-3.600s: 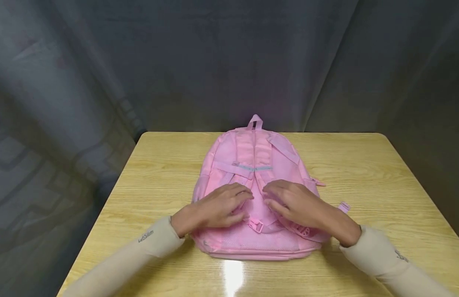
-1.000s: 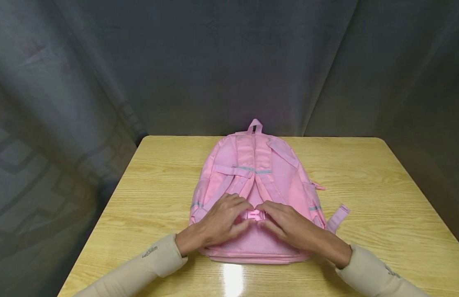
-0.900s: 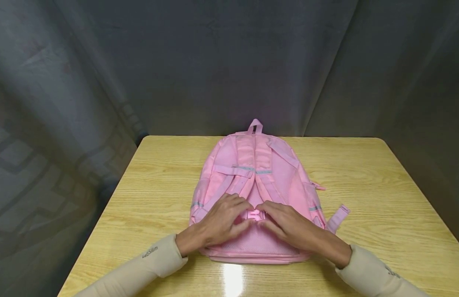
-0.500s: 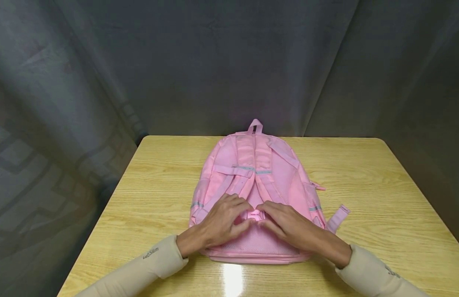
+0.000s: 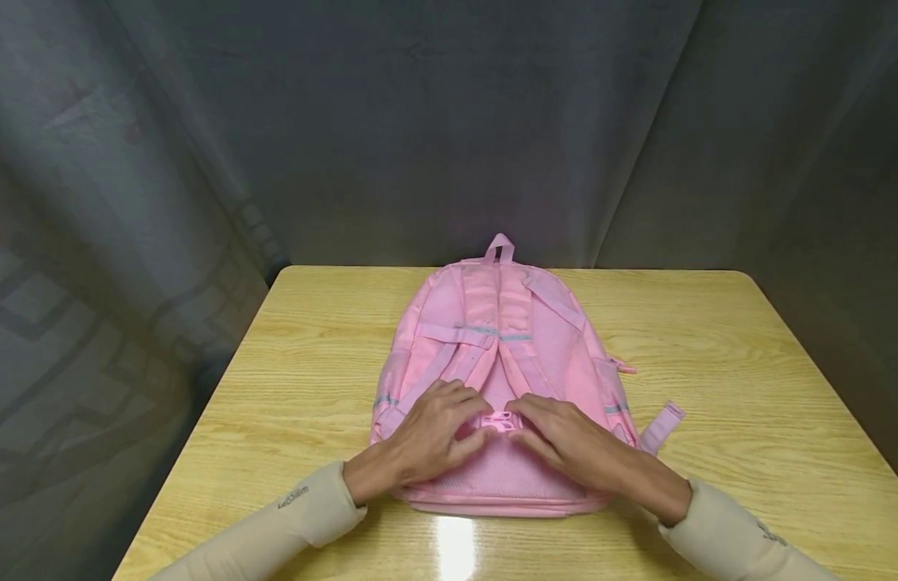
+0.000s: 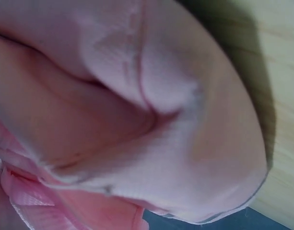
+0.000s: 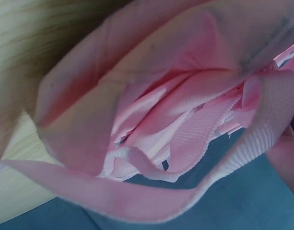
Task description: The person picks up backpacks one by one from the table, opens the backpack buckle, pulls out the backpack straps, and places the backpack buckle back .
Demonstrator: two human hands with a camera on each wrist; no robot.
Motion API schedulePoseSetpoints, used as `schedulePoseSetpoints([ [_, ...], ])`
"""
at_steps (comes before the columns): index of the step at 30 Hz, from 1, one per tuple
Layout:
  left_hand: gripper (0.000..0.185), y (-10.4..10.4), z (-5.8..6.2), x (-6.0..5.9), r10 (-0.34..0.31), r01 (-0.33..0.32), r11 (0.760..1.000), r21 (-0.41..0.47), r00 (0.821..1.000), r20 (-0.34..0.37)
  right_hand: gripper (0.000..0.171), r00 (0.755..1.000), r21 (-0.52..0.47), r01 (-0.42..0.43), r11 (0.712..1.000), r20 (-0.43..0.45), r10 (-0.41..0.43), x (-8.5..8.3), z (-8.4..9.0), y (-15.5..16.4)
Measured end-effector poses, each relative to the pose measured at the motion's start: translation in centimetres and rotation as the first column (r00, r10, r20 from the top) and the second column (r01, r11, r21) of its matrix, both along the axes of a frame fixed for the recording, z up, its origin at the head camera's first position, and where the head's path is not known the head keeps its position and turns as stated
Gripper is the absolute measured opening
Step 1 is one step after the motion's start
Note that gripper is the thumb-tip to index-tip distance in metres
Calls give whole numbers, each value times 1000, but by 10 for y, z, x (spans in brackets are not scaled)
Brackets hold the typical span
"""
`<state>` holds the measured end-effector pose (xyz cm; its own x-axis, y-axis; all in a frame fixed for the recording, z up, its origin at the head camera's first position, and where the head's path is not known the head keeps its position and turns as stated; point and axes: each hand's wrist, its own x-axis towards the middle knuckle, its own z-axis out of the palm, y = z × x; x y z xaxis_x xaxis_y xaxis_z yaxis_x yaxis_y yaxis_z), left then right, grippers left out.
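Note:
A pink backpack (image 5: pixel 485 476) lies on the table with its shoulder straps facing up. Low on its middle sits a pink plastic side-release buckle (image 5: pixel 499 420). My left hand (image 5: pixel 437 424) pinches the buckle's left end between thumb and fingers. From the other side, my right hand (image 5: pixel 568 436) pinches its right end. Only backpack fabric (image 6: pixel 103 115) fills most of the left wrist view, with no hand showing. In the right wrist view, a loop of pink webbing strap (image 7: pixel 242 153) runs toward part of the right hand (image 7: pixel 287 163) at the edge.
The wooden table (image 5: pixel 296 347) shows around the backpack. A loose strap end (image 5: pixel 662 424) sticks out at the bag's right, below a pink zipper pull (image 5: pixel 623 365). Dark grey curtains (image 5: pixel 449 129) stand behind the table and at both sides.
From several seconds ago, both hands have come together at the buckle, which now sits between them. In the last half second the fingertips have drawn slightly apart, showing more of it.

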<state>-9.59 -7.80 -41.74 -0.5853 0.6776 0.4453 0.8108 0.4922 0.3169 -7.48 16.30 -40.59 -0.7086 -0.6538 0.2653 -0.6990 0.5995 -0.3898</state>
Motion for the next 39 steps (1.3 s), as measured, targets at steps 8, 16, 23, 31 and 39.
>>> schedulePoseSetpoints([
  [8,16,-2,-1,0,-7,7,1000,1,1000,12,28,1000,5,-7,1000,-11,7,0,-1,3],
  [16,17,-4,-3,0,2,-3,1000,22,1000,27,25,1000,-17,-3,1000,-4,2,1,1,6],
  [23,19,-5,-5,0,13,-14,1000,11,999,35,25,1000,-41,17,999,-7,-17,2,2,9],
  [31,22,1,-11,5,53,-48,993,-107,998,45,25,1000,-52,21,998,-5,-21,2,2,8],
  [39,24,7,-17,11,62,-68,972,-226,998,-32,23,1000,-55,18,998,0,-18,3,2,7],
])
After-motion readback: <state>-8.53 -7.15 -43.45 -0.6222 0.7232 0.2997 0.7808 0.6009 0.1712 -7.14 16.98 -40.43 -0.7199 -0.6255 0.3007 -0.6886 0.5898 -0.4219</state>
